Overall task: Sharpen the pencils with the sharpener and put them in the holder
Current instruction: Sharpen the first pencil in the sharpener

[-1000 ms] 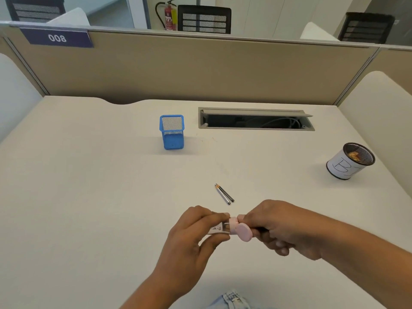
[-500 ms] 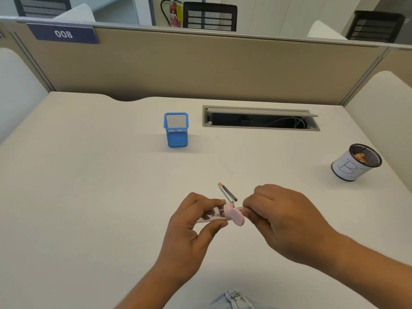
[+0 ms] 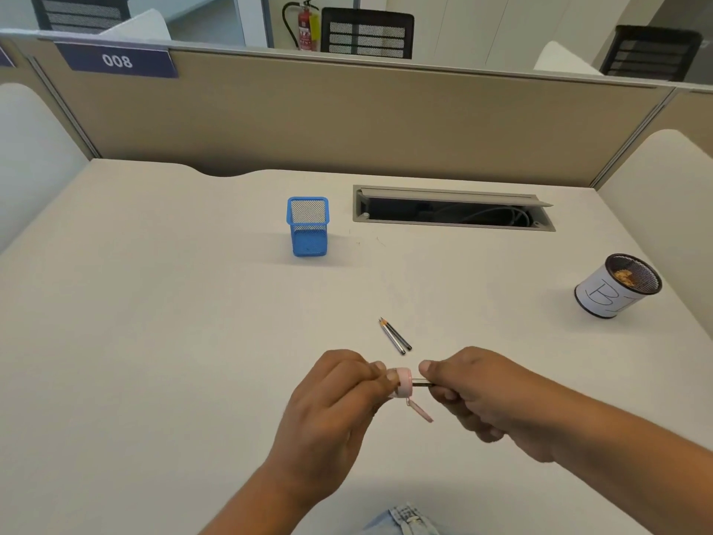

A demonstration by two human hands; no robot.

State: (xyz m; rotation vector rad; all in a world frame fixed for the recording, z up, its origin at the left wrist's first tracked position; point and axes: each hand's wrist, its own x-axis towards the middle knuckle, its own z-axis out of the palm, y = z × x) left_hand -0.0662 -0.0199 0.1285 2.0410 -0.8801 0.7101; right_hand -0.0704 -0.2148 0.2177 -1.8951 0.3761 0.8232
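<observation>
The left hand (image 3: 332,411) grips a pink sharpener (image 3: 403,382) above the counter (image 3: 154,341), and the right hand (image 3: 490,395) pinches a pencil (image 3: 422,383) whose tip is in it. Two pencils (image 3: 395,335) lie side by side just beyond the hands. The blue holder (image 3: 308,229) stands well behind them, and a bin (image 3: 613,287) with shavings sits far right.

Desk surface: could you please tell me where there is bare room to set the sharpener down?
The desk is bare left of the blue holder and the left hand, and also between the two loose pencils and the shavings cup. It is crowded just beyond the sharpener, where those pencils lie.
</observation>
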